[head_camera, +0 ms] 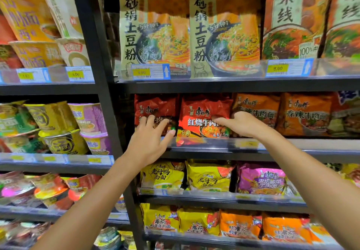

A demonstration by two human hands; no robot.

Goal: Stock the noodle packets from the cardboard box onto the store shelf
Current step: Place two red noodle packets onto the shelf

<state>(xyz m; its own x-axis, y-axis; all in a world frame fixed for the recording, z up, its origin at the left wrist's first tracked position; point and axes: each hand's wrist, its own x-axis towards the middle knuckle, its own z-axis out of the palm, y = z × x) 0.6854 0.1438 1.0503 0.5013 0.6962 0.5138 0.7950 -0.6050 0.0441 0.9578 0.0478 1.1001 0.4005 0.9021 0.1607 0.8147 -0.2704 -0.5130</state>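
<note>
While both hands were up at the middle shelf (pixel 253 153), the left hand (pixel 150 142) lay with fingers spread against one red noodle packet (pixel 155 107), and the right hand (pixel 241 123) pressed straight fingers on the front red packet (pixel 204 117) beside it. That row looked nearly full. No cardboard box showed, so what remained I couldn't tell.
</note>
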